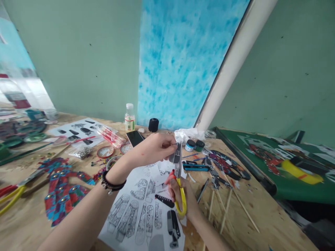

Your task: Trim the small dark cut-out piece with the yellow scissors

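My left hand (157,149) pinches a small grey-and-black paper cutout (175,156) between thumb and fingers. In my right hand (190,199) is a pair of scissors with yellow and red handles (183,206), its blades pointing up. The blades are right beside the cutout; whether they are in the paper I cannot tell. Beneath both hands lies a white sheet printed with patterned shapes (131,186). On it rest a black toothed cutout (164,201) and a grey-and-black cutout (172,226). Part of the sheet is hidden by my left forearm.
A red-and-blue jointed paper figure (62,195) and another pair of scissors (19,191) lie left. Behind stand a clear bottle (129,118) and a phone (134,138). Paint jars (190,145), a blue utility knife (195,167) and thin wooden sticks (244,211) are right.
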Demonstrator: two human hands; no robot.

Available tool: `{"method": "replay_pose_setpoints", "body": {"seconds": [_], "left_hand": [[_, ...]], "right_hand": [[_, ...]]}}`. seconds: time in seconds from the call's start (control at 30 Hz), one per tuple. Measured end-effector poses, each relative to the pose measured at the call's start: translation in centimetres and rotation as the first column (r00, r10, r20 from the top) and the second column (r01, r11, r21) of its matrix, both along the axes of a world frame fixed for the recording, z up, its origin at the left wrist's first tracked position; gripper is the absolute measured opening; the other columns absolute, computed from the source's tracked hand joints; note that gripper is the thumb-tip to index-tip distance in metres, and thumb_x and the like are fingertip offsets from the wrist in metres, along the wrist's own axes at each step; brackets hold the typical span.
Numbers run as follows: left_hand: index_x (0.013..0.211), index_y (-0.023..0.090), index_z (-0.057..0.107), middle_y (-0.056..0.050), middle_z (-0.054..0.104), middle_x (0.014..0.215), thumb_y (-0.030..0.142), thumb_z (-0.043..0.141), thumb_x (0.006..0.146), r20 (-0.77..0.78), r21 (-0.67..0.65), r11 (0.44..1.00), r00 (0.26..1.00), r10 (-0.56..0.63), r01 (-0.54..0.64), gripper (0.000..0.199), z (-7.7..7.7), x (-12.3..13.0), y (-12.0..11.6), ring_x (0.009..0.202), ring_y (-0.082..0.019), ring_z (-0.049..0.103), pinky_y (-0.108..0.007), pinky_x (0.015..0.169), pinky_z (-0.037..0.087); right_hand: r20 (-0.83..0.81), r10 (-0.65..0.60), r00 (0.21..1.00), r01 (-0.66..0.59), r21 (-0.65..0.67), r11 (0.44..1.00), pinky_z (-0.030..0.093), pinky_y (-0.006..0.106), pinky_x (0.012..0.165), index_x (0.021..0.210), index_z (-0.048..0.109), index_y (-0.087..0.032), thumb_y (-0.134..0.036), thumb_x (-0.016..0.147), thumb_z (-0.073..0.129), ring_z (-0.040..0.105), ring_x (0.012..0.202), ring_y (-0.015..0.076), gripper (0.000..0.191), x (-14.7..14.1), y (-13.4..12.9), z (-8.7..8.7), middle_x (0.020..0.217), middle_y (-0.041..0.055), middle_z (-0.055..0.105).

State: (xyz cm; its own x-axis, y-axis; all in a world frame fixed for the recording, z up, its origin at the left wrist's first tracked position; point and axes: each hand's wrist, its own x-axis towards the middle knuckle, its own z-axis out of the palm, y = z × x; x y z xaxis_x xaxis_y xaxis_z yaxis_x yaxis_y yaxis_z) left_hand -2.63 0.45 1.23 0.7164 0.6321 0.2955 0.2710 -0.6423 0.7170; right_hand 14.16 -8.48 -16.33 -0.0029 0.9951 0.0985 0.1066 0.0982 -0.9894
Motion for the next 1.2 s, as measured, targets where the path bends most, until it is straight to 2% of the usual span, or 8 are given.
{"method": "replay_pose_setpoints", "body": {"seconds": [0.17,0.5,0.9,1.2], "left_hand": [[0.080,0.018,0.060,0.002,0.066,0.065,0.023,0.052,0.097,-0.043,0.043,0.999,0.999,-0.021,0.023,0.020,0.1,-0.6,0.2,0.054,-0.009,0.061,-0.020,0.053,0.045],[0.076,0.018,0.058,0.002,0.065,0.064,0.021,0.052,0.096,-0.069,0.100,0.995,0.998,0.001,0.006,0.021,0.9,-0.9,-0.3,0.055,-0.009,0.058,-0.021,0.054,0.044],[0.076,0.019,0.060,0.003,0.063,0.062,0.020,0.054,0.094,-0.058,0.116,0.993,0.998,0.022,-0.015,0.020,0.7,-0.8,-0.3,0.054,-0.010,0.058,-0.022,0.054,0.042],[0.074,0.019,0.059,0.003,0.061,0.061,0.021,0.054,0.094,-0.063,0.160,0.986,0.997,0.052,-0.041,0.021,0.6,-0.6,-0.3,0.054,-0.010,0.057,-0.023,0.055,0.041]], "right_hand": [[0.024,0.011,1.000,-0.010,-0.009,1.000,0.031,0.023,0.042,0.080,0.063,-0.017,-0.069,0.094,0.056,0.043,0.038,0.0105,0.055,0.1,-0.1,0.1,0.047,-0.0072,0.045],[0.040,0.041,0.998,-0.040,-0.023,0.999,0.033,0.025,0.041,0.085,0.067,-0.016,-0.082,0.087,0.052,0.046,0.041,0.0127,0.068,-0.2,-0.4,1.6,0.050,-0.0051,0.047],[0.058,0.067,0.996,-0.067,0.007,0.998,0.034,0.025,0.040,0.086,0.069,-0.015,-0.087,0.087,0.047,0.046,0.040,0.0127,0.075,-0.2,-0.2,1.4,0.050,-0.0045,0.048],[0.005,0.090,0.996,-0.090,-0.007,0.996,0.033,0.024,0.042,0.090,0.068,-0.015,-0.082,0.091,0.048,0.045,0.042,0.0120,0.070,0.0,-0.1,0.1,0.053,-0.0044,0.049]]}}
